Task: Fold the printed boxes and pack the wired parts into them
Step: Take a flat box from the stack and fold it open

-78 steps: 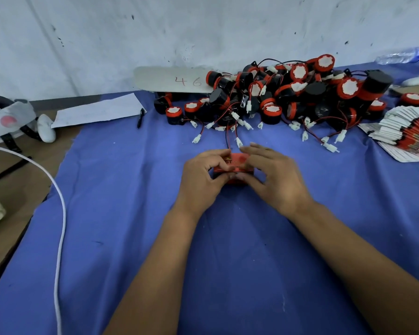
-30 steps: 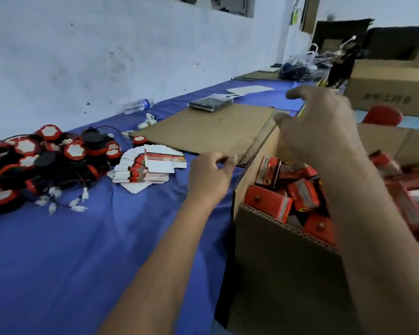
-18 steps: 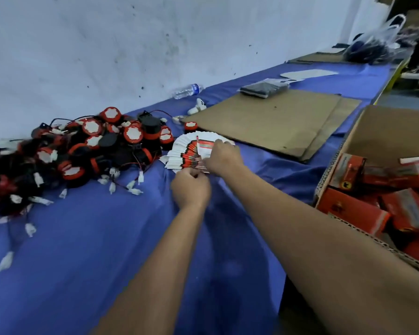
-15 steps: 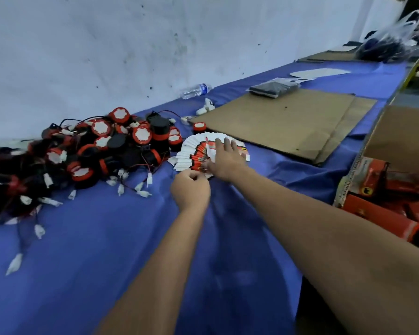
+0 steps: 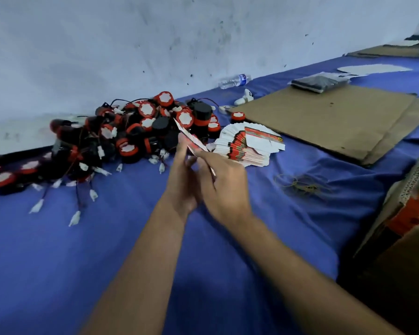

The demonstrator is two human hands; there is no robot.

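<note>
Both hands have come back from the fanned stack of flat box blanks [image 5: 248,147], and one blank [image 5: 191,137] now stands lifted between them, tilted up over the blue-covered counter [image 5: 107,262] just in front of the pile of wired parts [image 5: 136,136]. The left hand [image 5: 183,180] and the right hand [image 5: 224,183] meet at the blank's lower end; the right hand's fingers [image 5: 205,157] curl round its edge, while the left hand's fingers seem to pinch it from the other side, though the right hand covers most of that contact. Judging by its look, the blank is thin printed card: light, springy, easily creased, probably a little slick on the printed face, so it is best taken by opposite edges near the score lines and squeezed open. Motion blur smears the blank's print, and its flaps cannot be made out. At the right edge a cardboard carton [image 5: 402,238] holding red packed boxes [image 5: 414,213] is cut off by the frame.
</note>
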